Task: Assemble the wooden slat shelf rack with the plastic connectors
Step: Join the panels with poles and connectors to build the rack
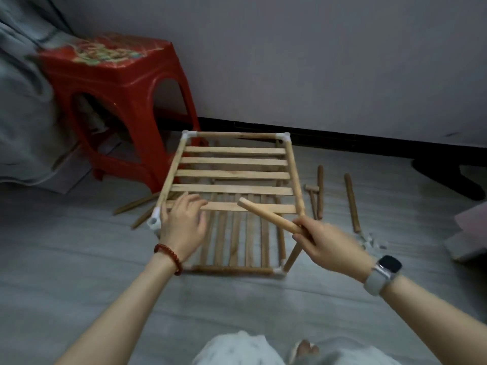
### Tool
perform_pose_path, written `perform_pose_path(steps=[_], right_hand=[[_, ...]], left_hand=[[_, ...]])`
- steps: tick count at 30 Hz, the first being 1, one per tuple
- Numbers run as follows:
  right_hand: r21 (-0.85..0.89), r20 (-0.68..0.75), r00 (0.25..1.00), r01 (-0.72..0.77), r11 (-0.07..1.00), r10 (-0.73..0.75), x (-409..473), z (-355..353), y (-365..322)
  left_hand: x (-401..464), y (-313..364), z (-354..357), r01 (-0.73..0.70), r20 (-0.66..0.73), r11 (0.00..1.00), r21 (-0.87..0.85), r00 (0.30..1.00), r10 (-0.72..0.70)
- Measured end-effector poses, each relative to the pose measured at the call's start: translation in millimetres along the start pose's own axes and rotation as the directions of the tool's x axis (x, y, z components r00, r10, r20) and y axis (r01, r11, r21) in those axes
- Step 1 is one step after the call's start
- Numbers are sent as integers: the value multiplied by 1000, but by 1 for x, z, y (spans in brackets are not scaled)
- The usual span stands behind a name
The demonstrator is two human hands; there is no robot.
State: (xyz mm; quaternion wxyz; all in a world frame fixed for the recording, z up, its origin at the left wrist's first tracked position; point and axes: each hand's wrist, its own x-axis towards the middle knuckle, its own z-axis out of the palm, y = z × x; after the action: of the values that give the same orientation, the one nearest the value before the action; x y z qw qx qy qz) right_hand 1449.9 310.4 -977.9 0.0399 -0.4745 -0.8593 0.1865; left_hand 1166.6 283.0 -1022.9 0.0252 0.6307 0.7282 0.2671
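Observation:
A partly built wooden slat rack stands on the floor. Its upper shelf has flat slats between round rods, with white plastic connectors at the far corners and the near left corner. A lower slat shelf lies beneath it. My left hand rests on the upper shelf's nearest slat beside the near left connector, fingers fairly straight. My right hand grips a loose wooden rod that points up and left over the shelf's near right corner.
A red plastic stool stands left of the rack against grey fabric. Loose rods and a small wooden mallet lie on the floor to the right, with white connectors near them. More rods lie left.

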Motion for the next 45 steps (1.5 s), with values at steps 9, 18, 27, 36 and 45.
perform_pose_path(steps=[9, 18, 27, 36, 45], right_hand=[[-301, 130, 982, 170, 938, -136, 66, 34, -84], [-324, 65, 982, 191, 927, -180, 95, 62, -101], [-331, 28, 974, 222, 917, -226, 93, 66, -111], [-254, 82, 971, 239, 937, -225, 111, 76, -120], [25, 284, 937, 204, 979, -203, 155, 71, -133]], left_hand=[[-6, -65, -25, 617, 385, 630, -471, 787, -482], [2, -81, -11, 552, 320, 581, -599, 829, -458], [5, -94, -3, 573, 374, 561, -597, 818, -437], [-4, -90, 0, 572, 317, 490, -657, 800, -509], [-4, -102, -9, 605, 333, 501, -619, 780, -530]])
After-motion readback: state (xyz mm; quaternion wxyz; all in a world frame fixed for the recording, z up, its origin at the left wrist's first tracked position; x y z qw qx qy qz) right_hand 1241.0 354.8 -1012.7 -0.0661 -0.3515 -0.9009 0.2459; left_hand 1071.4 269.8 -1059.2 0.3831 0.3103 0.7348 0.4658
